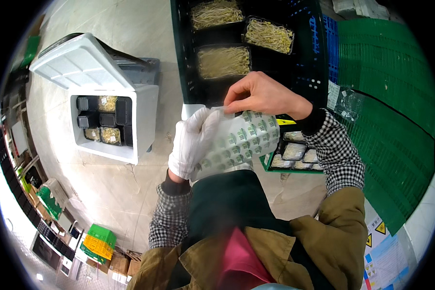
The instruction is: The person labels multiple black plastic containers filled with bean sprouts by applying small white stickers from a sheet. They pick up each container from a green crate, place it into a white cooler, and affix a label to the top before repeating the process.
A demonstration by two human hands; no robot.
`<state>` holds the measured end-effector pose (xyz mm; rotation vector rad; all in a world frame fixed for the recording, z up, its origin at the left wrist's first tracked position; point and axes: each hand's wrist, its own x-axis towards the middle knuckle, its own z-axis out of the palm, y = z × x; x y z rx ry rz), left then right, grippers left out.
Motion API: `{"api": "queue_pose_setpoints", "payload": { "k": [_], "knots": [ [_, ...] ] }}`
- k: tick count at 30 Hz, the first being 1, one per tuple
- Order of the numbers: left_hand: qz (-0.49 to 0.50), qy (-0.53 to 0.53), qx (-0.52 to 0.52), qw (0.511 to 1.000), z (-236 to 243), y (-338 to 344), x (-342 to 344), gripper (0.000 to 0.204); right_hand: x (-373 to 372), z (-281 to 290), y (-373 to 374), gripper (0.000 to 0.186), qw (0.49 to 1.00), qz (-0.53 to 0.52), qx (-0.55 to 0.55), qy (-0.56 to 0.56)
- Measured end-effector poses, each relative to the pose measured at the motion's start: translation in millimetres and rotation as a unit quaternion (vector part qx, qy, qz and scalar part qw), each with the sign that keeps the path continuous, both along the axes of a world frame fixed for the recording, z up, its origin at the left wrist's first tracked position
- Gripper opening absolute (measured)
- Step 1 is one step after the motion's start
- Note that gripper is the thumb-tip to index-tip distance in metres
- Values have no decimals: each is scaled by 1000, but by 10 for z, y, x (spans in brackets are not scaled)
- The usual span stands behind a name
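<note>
My left hand, in a white glove, grips a sheet of stickers by its left end. Small green-printed labels cover the pale sheet in rows, and it bends across in front of my apron. My bare right hand reaches over from the right, thumb and forefinger pinched together at the sheet's upper left edge, close to the gloved fingertips. Whether a single label has come loose in that pinch cannot be made out. Just beyond my hands are bean sprout trays in a dark crate.
On the left stands a white foam box with its lid raised, holding black trays. A green crate of packed trays sits low beyond my right forearm. Green crates line the right side. Stacked green and yellow crates stand lower left.
</note>
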<state>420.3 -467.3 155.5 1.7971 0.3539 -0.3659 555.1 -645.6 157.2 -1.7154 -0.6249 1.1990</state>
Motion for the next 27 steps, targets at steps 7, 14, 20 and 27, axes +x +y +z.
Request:
{"api": "queue_pose_setpoints", "payload": {
  "k": [7, 14, 20, 27],
  "knots": [
    [-14, 133, -137, 982, -162, -26, -61, 23, 349, -354, -232, 11, 990, -140, 31, -7],
    [-43, 92, -116, 988, -117, 62, -84, 20, 500, -1892, -433, 16, 895, -124, -135, -407],
    [5, 100, -120, 988, -19, 172, -53, 15, 346, -2178, -214, 20, 864, -131, -183, -451],
    [48, 87, -193, 976, -185, 145, 55, 18, 174, -2201, -49, 81, 803, -321, -320, -387]
  ]
}}
